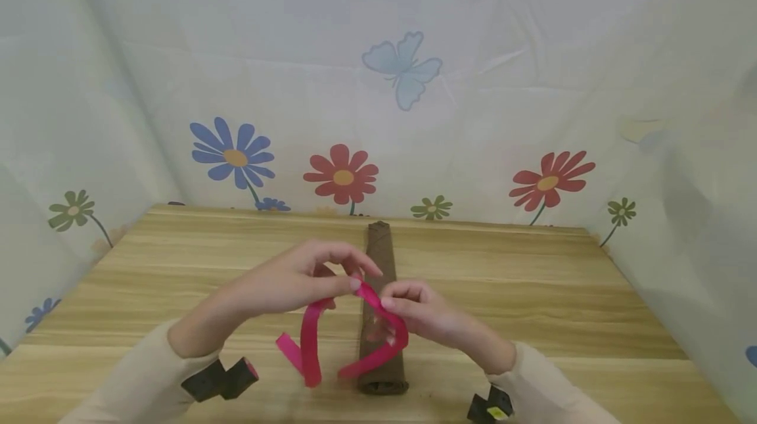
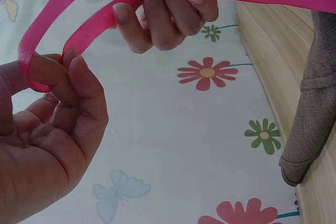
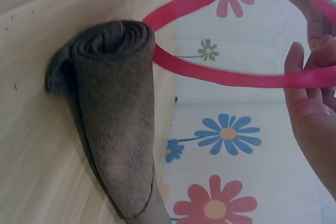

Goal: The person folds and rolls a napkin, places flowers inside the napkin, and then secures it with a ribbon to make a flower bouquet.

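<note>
A bright pink ribbon (image 1: 310,352) is held up between the two hands, its loose lengths hanging in loops toward the table. My left hand (image 1: 307,277) pinches it between thumb and fingers; in the left wrist view the ribbon (image 2: 39,35) bends round a finger of that hand (image 2: 58,124). Just to the right, my right hand (image 1: 422,313) pinches the same ribbon with thumb and fingertips. Beneath the hands lies a rolled brown cloth (image 1: 381,246), pointing away from me. Its spiral end shows in the right wrist view, where the ribbon (image 3: 226,74) passes behind the roll (image 3: 115,114).
The wood-grain table (image 1: 503,266) extends to both sides of the roll. Behind it hangs a pale curtain (image 1: 284,82) printed with flowers and butterflies. Small black devices (image 1: 219,379) are strapped at both wrists over cream sleeves (image 1: 142,371).
</note>
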A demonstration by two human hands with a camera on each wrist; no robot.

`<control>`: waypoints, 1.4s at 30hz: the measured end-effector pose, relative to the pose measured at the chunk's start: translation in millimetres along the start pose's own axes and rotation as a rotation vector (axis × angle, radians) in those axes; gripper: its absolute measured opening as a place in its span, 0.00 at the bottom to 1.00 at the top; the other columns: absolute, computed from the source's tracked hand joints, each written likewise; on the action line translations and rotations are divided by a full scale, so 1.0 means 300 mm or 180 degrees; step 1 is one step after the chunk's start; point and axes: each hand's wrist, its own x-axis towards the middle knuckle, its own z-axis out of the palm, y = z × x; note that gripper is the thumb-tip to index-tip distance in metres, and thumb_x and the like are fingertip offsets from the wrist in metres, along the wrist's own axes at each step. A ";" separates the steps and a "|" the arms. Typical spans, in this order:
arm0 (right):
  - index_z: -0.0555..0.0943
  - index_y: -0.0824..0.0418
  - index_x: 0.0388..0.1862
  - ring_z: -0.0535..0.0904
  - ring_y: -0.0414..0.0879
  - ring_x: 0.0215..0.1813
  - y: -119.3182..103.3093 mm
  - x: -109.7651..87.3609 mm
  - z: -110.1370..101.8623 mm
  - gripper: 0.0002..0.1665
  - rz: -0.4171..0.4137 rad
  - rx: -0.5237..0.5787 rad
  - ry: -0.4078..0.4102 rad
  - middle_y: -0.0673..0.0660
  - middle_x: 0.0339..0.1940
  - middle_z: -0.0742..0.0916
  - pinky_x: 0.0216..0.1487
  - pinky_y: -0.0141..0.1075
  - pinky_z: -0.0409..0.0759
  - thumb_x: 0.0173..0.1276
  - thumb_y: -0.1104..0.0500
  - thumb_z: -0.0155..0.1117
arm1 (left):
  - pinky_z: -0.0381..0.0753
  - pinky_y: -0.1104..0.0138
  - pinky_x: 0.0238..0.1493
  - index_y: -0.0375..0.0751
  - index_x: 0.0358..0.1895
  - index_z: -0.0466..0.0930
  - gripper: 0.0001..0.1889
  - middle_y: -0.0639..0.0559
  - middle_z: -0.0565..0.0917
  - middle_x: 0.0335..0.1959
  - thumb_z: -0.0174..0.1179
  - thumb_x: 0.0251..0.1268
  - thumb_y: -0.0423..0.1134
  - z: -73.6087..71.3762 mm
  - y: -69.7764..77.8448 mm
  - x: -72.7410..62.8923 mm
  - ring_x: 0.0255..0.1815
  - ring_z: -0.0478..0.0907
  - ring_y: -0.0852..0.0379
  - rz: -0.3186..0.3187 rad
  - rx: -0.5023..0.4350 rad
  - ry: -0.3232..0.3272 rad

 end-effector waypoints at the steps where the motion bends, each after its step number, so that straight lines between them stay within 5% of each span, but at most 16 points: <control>1: 0.79 0.52 0.35 0.78 0.37 0.31 -0.005 -0.004 -0.003 0.08 0.0022 -0.0046 0.0020 0.44 0.24 0.79 0.49 0.43 0.76 0.68 0.52 0.53 | 0.70 0.70 0.19 0.40 0.50 0.76 0.13 0.48 0.79 0.33 0.53 0.64 0.36 -0.003 -0.003 -0.001 0.17 0.69 0.59 -0.0034 -0.0026 -0.0011; 8: 0.65 0.78 0.34 0.81 0.39 0.29 -0.030 -0.026 -0.027 0.21 -0.0016 -0.0438 0.0164 0.47 0.22 0.80 0.37 0.35 0.80 0.68 0.57 0.53 | 0.73 0.68 0.22 0.38 0.53 0.73 0.15 0.47 0.78 0.31 0.53 0.64 0.35 -0.008 -0.039 -0.001 0.22 0.72 0.56 -0.0061 -0.0085 -0.0075; 16: 0.66 0.76 0.35 0.72 0.35 0.17 -0.069 -0.045 -0.058 0.14 -0.0086 -0.0892 0.0204 0.68 0.20 0.77 0.17 0.27 0.70 0.69 0.62 0.50 | 0.76 0.67 0.20 0.44 0.56 0.70 0.24 0.47 0.77 0.35 0.64 0.53 0.37 -0.008 -0.070 -0.007 0.11 0.71 0.57 -0.0236 -0.0050 -0.0244; 24: 0.72 0.70 0.34 0.74 0.42 0.23 -0.112 -0.068 -0.094 0.08 0.0004 -0.1622 0.0510 0.64 0.22 0.78 0.21 0.32 0.72 0.66 0.63 0.55 | 0.77 0.67 0.24 0.40 0.55 0.69 0.23 0.52 0.82 0.29 0.60 0.54 0.32 -0.021 -0.099 -0.022 0.18 0.75 0.58 -0.0193 0.0204 -0.0490; 33: 0.73 0.68 0.35 0.73 0.43 0.21 -0.132 -0.093 -0.126 0.03 0.0052 -0.1941 0.0449 0.64 0.26 0.81 0.20 0.33 0.75 0.65 0.66 0.55 | 0.73 0.68 0.28 0.37 0.40 0.79 0.08 0.51 0.81 0.23 0.59 0.58 0.35 -0.044 -0.146 -0.023 0.24 0.75 0.57 -0.0168 0.0093 -0.0392; 42: 0.74 0.67 0.30 0.72 0.45 0.19 -0.148 -0.126 -0.150 0.06 0.0274 -0.2148 0.0367 0.61 0.24 0.79 0.23 0.30 0.75 0.57 0.68 0.63 | 0.67 0.70 0.24 0.38 0.37 0.80 0.08 0.50 0.77 0.21 0.58 0.60 0.39 -0.070 -0.144 -0.019 0.21 0.69 0.59 -0.0361 0.0097 -0.0139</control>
